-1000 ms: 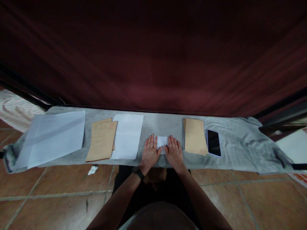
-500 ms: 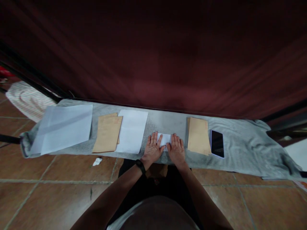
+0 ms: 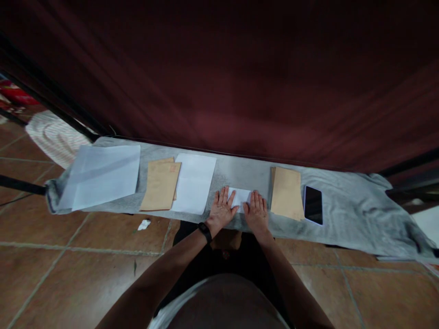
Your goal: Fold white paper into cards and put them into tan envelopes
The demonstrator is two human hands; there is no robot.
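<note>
A small white piece of paper (image 3: 240, 196), seemingly folded, lies on the grey cloth. My left hand (image 3: 221, 209) rests flat on its left side with the fingers spread; a dark band circles that wrist. On the paper's right side lies my right hand (image 3: 256, 212), palm down, fingers stretched out. Both thumbs point inward over the paper, and the hands cover its two ends. Left of my left hand is a white sheet (image 3: 195, 183), partly under brown envelopes (image 3: 160, 187). To the right of my right hand sits a stack of brown envelopes (image 3: 286, 194).
A phone (image 3: 313, 205) lies right of the envelope stack. Large white sheets (image 3: 106, 176) cover the left end of the narrow surface, draped in grey cloth (image 3: 356, 214). A dark red panel (image 3: 219, 91) rises behind. A paper scrap (image 3: 144, 224) is on the tiled floor.
My right hand has shifted slightly right relative to the paper, and more of the small white paper shows between my hands. The whole view has turned a little.
</note>
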